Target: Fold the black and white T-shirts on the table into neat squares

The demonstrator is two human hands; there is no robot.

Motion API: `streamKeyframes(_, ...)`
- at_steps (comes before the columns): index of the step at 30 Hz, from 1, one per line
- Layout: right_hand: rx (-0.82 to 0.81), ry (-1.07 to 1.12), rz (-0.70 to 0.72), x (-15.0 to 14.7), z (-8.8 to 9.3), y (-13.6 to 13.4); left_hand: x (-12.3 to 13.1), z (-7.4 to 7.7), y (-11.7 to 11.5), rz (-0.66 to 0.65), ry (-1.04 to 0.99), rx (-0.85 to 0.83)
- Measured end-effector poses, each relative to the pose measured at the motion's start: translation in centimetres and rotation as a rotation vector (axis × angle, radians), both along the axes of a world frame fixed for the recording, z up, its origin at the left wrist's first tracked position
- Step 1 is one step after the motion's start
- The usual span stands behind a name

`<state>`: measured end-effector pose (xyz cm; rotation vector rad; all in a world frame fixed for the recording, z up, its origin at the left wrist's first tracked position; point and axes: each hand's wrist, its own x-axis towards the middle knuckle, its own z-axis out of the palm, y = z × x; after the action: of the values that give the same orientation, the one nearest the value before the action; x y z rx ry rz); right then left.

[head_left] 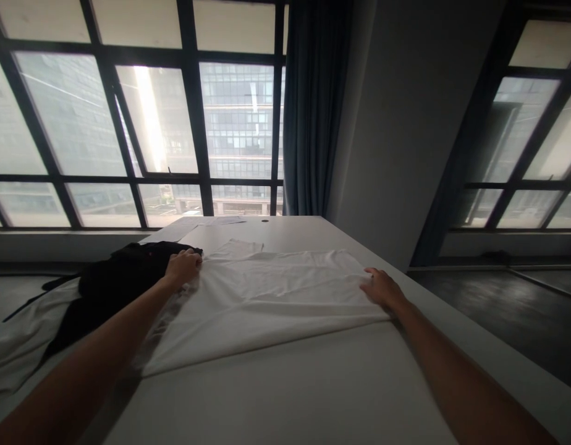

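A white cloth garment (276, 296) lies spread on the white table (285, 395), with soft wrinkles across it and a small flap sticking out at its far left edge. My left hand (184, 266) is at the garment's far left corner, its fingers curled on the fabric beside a black cloth. At the right edge of the garment is my right hand (382, 288), its thumb and fingers apart at the fabric's border. Whether the right fingertips pinch any fabric is hard to make out.
Black clothing (123, 281) and a grey-white cloth (30, 334) are heaped at the left. White sheets (174, 230) lie at the table's far left. Beyond the table stand windows, a blue curtain (311, 111) and a grey pillar (397, 123).
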<state>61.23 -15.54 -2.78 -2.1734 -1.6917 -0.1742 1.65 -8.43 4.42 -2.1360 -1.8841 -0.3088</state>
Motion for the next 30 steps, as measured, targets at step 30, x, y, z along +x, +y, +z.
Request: streamKeyframes(30,-0.476,-0.067,0.13,-3.4,0.3,-2.2,-1.2,-4.1,-13.2,0.014,-0.008,-0.606)
